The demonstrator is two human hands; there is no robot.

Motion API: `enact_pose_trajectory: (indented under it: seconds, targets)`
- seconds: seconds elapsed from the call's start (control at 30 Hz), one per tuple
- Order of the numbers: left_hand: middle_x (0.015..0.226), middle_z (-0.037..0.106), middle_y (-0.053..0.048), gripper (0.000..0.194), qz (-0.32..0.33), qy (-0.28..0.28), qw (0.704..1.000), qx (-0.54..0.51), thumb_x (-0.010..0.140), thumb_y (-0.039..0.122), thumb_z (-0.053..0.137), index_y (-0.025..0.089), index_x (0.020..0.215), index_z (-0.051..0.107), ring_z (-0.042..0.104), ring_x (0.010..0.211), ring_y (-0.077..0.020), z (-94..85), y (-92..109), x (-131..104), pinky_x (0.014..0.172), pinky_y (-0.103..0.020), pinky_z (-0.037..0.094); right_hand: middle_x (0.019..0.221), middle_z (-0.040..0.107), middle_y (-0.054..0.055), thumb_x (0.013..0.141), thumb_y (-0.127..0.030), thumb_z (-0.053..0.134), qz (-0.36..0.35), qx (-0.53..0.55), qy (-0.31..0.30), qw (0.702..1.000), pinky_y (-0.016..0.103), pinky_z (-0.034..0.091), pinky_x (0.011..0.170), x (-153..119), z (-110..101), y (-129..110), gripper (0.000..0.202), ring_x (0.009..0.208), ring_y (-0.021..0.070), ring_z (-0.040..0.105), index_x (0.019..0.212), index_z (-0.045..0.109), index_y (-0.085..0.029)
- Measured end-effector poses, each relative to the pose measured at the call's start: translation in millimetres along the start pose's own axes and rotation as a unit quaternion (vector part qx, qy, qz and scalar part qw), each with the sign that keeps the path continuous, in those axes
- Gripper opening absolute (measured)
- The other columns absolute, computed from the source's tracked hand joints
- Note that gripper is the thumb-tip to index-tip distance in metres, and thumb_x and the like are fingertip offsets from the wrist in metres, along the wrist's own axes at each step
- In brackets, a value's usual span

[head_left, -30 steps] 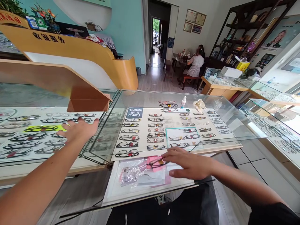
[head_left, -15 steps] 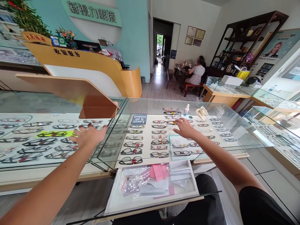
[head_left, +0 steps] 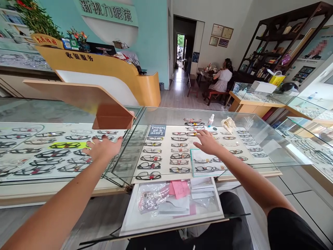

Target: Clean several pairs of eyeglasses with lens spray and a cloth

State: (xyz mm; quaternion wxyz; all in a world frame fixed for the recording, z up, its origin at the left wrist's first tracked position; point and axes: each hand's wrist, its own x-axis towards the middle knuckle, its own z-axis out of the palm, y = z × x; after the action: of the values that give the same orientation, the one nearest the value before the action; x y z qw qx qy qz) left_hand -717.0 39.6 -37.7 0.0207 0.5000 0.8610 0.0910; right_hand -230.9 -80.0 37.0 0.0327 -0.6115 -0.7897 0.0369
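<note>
My left hand (head_left: 105, 148) is spread, palm down, over the left glass showcase (head_left: 65, 180), near the eyeglasses on a yellow-green card (head_left: 68, 145). My right hand (head_left: 206, 141) has its fingers stretched out above the right glass showcase (head_left: 166, 113); I cannot tell whether it touches the glass. Neither hand holds anything. Under the right one lie rows of eyeglasses (head_left: 179, 161) and a teal-edged sheet (head_left: 193, 163) with glasses on it. A white spray bottle (head_left: 210, 121) and a crumpled cream cloth (head_left: 228, 124) are beyond that hand.
In front of me an open drawer (head_left: 127, 222) holds plastic bags and pink and white papers. A brown board (head_left: 78, 97) stands over the left showcase. Further off are a yellow counter (head_left: 125, 78), a seated person (head_left: 222, 78), a wooden shelf (head_left: 273, 40) and another display case (head_left: 260, 100).
The camera view has turned slightly left, so the scene sits a little further right. Both hands keep nearly the same pose and place over the showcases.
</note>
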Motion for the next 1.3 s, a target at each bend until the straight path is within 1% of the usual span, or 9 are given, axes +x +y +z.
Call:
enact_pose_trajectory:
  seconds: [0.1,0.2,0.27,0.37,0.43,0.57,0.73,1.03,1.3]
  targets:
    - [0.163,0.040,-0.036,0.101,0.000,0.000,1.000,-0.004,0.092,0.081,0.030,0.007,0.156,0.052,0.029,0.154,-0.0546,0.8,1,0,0.117,-0.077,0.025,0.163,0.056,0.016,0.111,-0.049,0.049,-0.078,0.079,-0.024,0.994,0.053,0.037,0.128,-46,-22,-22,0.053,0.150,0.0348,0.049,0.149,0.064,-0.016]
    - [0.162,0.040,-0.038,0.103,0.009,0.001,1.000,-0.005,0.092,0.082,0.030,0.004,0.156,0.050,0.029,0.154,-0.0547,-1.4,3,-4,0.117,-0.077,0.027,0.157,0.064,0.013,0.110,-0.055,0.049,-0.162,0.173,-0.131,0.963,0.045,0.046,0.123,-99,-36,-48,0.054,0.146,0.0290,0.058,0.149,0.065,-0.020]
    - [0.162,0.039,-0.039,0.104,0.010,0.001,1.000,-0.006,0.093,0.082,0.029,0.002,0.155,0.050,0.029,0.154,-0.0546,-2.9,5,-7,0.115,-0.078,0.027,0.158,0.064,0.012,0.110,-0.058,0.049,-0.189,0.201,-0.200,0.940,0.044,0.047,0.123,-127,-32,-62,0.057,0.147,0.0288,0.058,0.150,0.065,-0.021]
    - [0.163,0.039,-0.038,0.101,0.005,0.004,1.000,-0.009,0.093,0.081,0.032,0.003,0.155,0.051,0.028,0.154,-0.0544,-2.8,7,-8,0.113,-0.082,0.028,0.160,0.061,0.017,0.108,-0.060,0.050,-0.193,0.182,-0.273,0.925,0.049,0.046,0.124,-148,-3,-67,0.063,0.149,0.0344,0.056,0.150,0.066,-0.016]
    - [0.165,0.037,-0.037,0.101,-0.003,-0.002,1.000,-0.005,0.092,0.080,0.036,0.004,0.156,0.050,0.029,0.153,-0.0544,-1.7,8,-7,0.113,-0.082,0.029,0.161,0.059,0.022,0.108,-0.057,0.052,-0.168,0.149,-0.283,0.932,0.054,0.046,0.123,-147,28,-58,0.063,0.149,0.0393,0.056,0.148,0.066,-0.010]
    - [0.169,0.032,-0.036,0.104,-0.017,-0.022,1.000,0.007,0.091,0.081,0.035,0.004,0.160,0.046,0.030,0.152,-0.0543,-1.7,9,-4,0.115,-0.081,0.028,0.163,0.055,0.027,0.107,-0.047,0.056,-0.046,0.073,-0.217,0.972,0.056,0.042,0.126,-127,91,-18,0.059,0.152,0.0403,0.052,0.148,0.064,-0.006]
    - [0.170,0.030,-0.037,0.105,-0.007,-0.016,1.000,0.005,0.093,0.081,0.028,0.002,0.160,0.046,0.024,0.158,-0.0537,-2.9,10,-5,0.117,-0.080,0.026,0.172,0.045,0.021,0.104,-0.045,0.060,0.040,-0.019,-0.187,0.981,0.053,0.038,0.127,-96,138,29,0.054,0.160,0.0404,0.038,0.144,0.067,-0.009]
    - [0.167,0.034,-0.037,0.106,0.000,-0.009,1.000,0.005,0.093,0.083,0.027,0.002,0.159,0.046,0.026,0.156,-0.0549,0.3,6,-3,0.117,-0.082,0.023,0.158,0.057,0.026,0.106,-0.044,0.054,0.033,-0.042,-0.183,0.982,0.052,0.041,0.120,-63,171,51,0.048,0.146,0.0411,0.047,0.128,0.075,-0.007]
    - [0.167,0.034,-0.037,0.106,0.001,-0.012,1.000,0.009,0.093,0.083,0.026,0.003,0.160,0.045,0.026,0.156,-0.0548,1.1,5,-2,0.116,-0.080,0.027,0.147,0.063,0.027,0.105,-0.041,0.054,0.046,-0.045,-0.173,0.983,0.051,0.041,0.119,-59,166,46,0.046,0.142,0.0412,0.049,0.132,0.071,-0.008]
